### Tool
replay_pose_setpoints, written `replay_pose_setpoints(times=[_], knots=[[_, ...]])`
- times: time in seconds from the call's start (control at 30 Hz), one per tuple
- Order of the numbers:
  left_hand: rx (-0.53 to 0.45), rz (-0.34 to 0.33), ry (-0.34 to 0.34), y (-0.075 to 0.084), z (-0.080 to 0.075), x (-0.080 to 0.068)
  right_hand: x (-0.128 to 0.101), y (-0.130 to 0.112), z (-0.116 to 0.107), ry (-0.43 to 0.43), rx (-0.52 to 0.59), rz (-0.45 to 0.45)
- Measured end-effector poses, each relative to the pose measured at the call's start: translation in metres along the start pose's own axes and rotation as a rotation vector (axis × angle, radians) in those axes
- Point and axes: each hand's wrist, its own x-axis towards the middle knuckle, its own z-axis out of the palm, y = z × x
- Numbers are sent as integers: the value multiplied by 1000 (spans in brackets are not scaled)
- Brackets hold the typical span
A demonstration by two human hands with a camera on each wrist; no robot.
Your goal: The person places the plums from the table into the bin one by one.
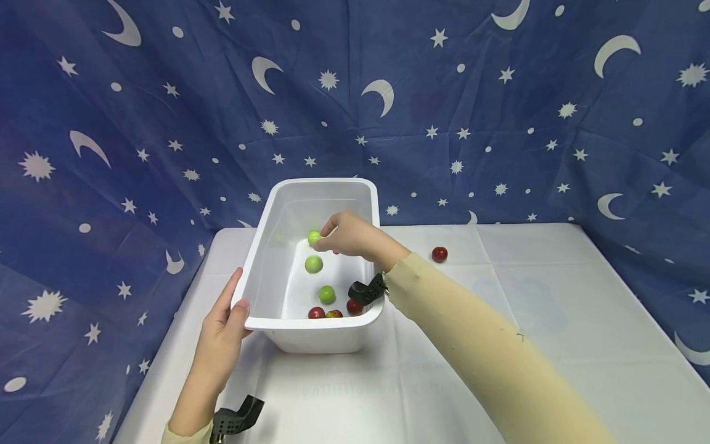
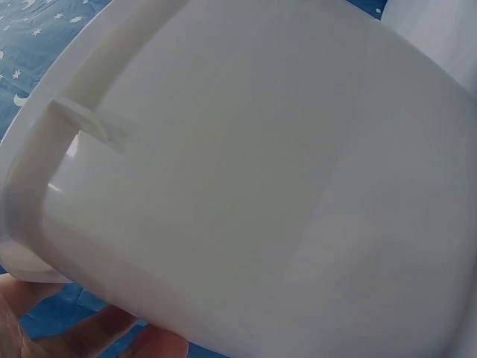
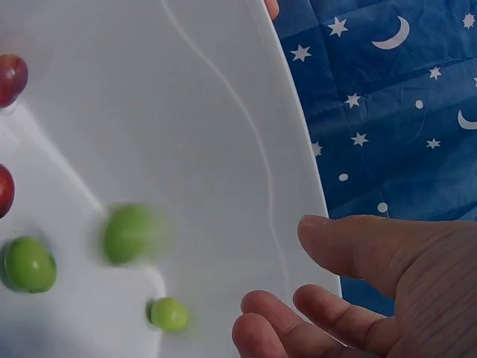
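My left hand (image 1: 220,338) grips the near left corner of a white plastic bin (image 1: 310,323), with the thumb on the rim. In the left wrist view, fingertips show at the bin's edge. Inside the bin, my right hand (image 1: 355,236) hovers over the far part, thumb and fingers apart with nothing between them. Three small round green fruits lie below: one (image 1: 314,238) beside the fingertips, one (image 1: 313,264) mid-bin and one (image 1: 326,294) nearer. A green fruit (image 3: 128,234) looks motion-blurred in the right wrist view. Several red plums (image 1: 316,312) sit against the near wall.
A single red plum (image 1: 439,254) lies on the white-covered table (image 1: 444,370), right of the bin. Behind and at the sides hangs a blue cloth (image 1: 310,74) with moons and stars. My right forearm reaches across the bin's right wall.
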Motion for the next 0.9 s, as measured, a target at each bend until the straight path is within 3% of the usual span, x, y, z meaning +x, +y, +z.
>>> replay_pose_setpoints(times=[0.27,0.53,0.77,0.9], knots=[[-19,1,-1,-1,-1,-1,-4,2,-5,23,29,-69],[-10,10,-2,0,-1,-1,-23,14,-35,126,181,-149],[6,12,8,-2,-1,0,-39,46,-63,219,265,-159],[-20,6,3,-3,-1,0,-46,73,-74,263,265,-100]])
